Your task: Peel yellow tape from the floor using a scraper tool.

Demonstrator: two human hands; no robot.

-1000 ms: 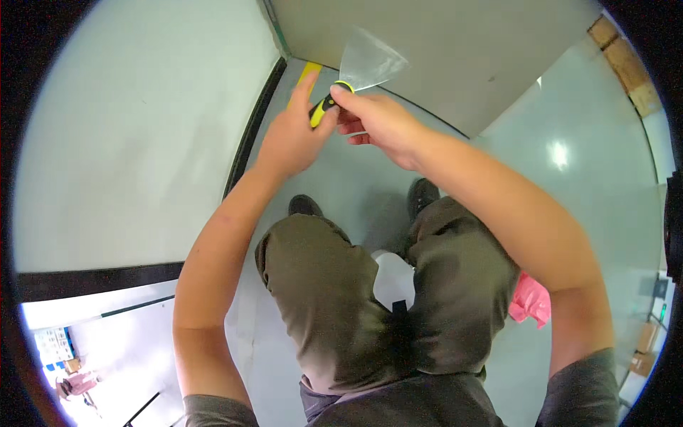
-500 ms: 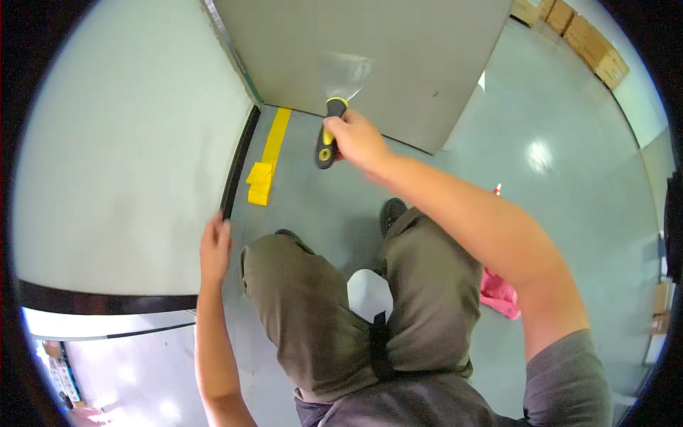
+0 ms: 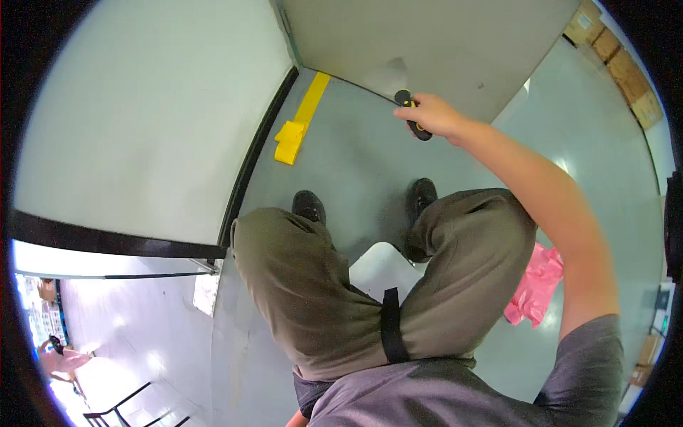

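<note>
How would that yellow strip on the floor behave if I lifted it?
The yellow strip is probably floppy, since its near end looks folded over itself. It looks thin, so likely light. The far part lies flat on the floor and might resist lifting if stuck.

Right arm (image 3: 583, 235) extended forward, bent at the elbow, forearm (image 3: 523, 156) running up and leftward. Right hand (image 3: 437, 116) closed in a grip, thumb (image 3: 405, 113) directed left. Left arm (image 3: 297, 420) visible only as a sliver at the lower edge.
</note>
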